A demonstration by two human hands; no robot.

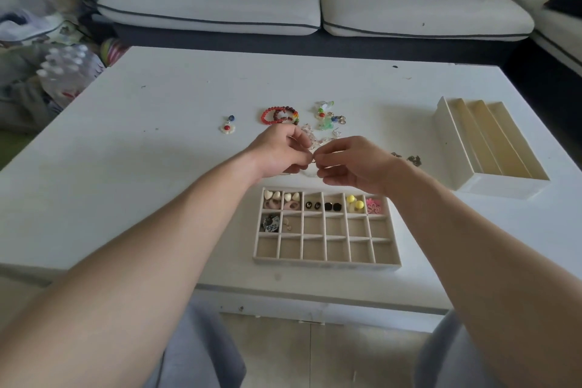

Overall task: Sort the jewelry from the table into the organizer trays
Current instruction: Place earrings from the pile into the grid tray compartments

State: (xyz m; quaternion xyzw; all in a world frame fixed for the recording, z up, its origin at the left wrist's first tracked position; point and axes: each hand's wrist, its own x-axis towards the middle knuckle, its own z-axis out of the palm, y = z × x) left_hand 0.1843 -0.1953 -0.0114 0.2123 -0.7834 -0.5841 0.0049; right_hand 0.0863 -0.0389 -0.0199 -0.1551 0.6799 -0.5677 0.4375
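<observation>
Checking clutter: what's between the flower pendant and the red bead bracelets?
Nothing: bare table between the flower pendant and red bead bracelets, per the head view.

Single head view, facing forward-down, close over table point(163, 98); sofa point(208, 6) beyond.

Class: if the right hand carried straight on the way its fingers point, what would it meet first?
Probably the left hand. It faces the right hand and nearly touches it, with a small piece pinched between them. Depth is hard to judge from this one view.
</observation>
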